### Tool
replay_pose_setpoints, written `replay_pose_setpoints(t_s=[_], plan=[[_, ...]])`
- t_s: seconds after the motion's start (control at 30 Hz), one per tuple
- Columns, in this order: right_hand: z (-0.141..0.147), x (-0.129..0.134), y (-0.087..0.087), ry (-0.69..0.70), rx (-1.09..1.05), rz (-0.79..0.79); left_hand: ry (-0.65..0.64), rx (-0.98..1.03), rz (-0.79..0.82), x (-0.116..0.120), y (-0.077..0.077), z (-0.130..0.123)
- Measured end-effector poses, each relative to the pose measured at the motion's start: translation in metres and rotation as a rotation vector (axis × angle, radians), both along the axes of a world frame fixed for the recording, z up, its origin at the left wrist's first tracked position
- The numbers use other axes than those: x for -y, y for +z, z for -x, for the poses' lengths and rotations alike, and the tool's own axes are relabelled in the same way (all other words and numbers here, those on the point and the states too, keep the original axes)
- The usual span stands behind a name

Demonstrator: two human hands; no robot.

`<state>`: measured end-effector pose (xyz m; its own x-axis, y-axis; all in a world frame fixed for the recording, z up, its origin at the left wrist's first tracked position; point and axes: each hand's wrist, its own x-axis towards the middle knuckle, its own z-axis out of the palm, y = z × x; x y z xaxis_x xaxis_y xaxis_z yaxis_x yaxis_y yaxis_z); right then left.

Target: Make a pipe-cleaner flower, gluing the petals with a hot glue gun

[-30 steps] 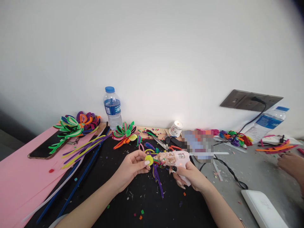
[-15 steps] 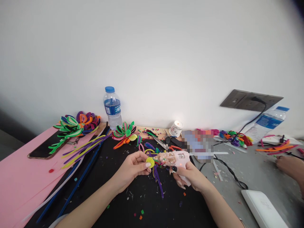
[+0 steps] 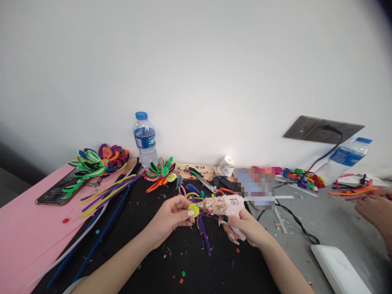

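Between thumb and fingers, my left hand (image 3: pixel 173 216) pinches a small yellow pipe-cleaner coil (image 3: pixel 194 210). My right hand (image 3: pixel 240 226) is wrapped round the grip of a pale pink glue gun (image 3: pixel 231 206), which points left. The gun's nozzle end is at the coil; whether they touch I cannot tell. Purple pipe cleaners (image 3: pixel 204 234) lie on the black mat below the nozzle. Behind my hands are scissors (image 3: pixel 206 184) and a green-and-pink pipe-cleaner flower (image 3: pixel 161 169).
A water bottle (image 3: pixel 145 141) and a paper cup (image 3: pixel 227 165) stand by the wall. A phone (image 3: pixel 50 192) lies on pink paper at left. At right are a black cable (image 3: pixel 298 224), a white power bank (image 3: pixel 339 265) and another person's hand (image 3: pixel 372 208).
The nozzle end and the coil have come slightly closer together. At the far right the other person's hand has moved up and left towards the loose pipe cleaners.
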<state>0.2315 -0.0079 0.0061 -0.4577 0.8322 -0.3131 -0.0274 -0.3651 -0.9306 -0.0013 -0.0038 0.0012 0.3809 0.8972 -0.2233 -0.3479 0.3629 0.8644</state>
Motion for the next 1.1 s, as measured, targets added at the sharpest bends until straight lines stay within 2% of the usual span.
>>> replay_pose_setpoints(t_s=[0.27,0.57,1.1], plan=[[-0.0019,-0.0003,-0.0018,-0.015,0.002,0.024,0.035,0.011,-0.002,-0.0003,-0.0017,0.0013],[-0.0009,-0.0003,-0.0001,0.009,0.012,0.0,-0.018,-0.014,0.001,-0.0001,0.0019,0.0002],[-0.0024,-0.0003,-0.0022,-0.003,0.026,0.0,0.058,0.025,-0.006,-0.0006,0.0001,0.0026]])
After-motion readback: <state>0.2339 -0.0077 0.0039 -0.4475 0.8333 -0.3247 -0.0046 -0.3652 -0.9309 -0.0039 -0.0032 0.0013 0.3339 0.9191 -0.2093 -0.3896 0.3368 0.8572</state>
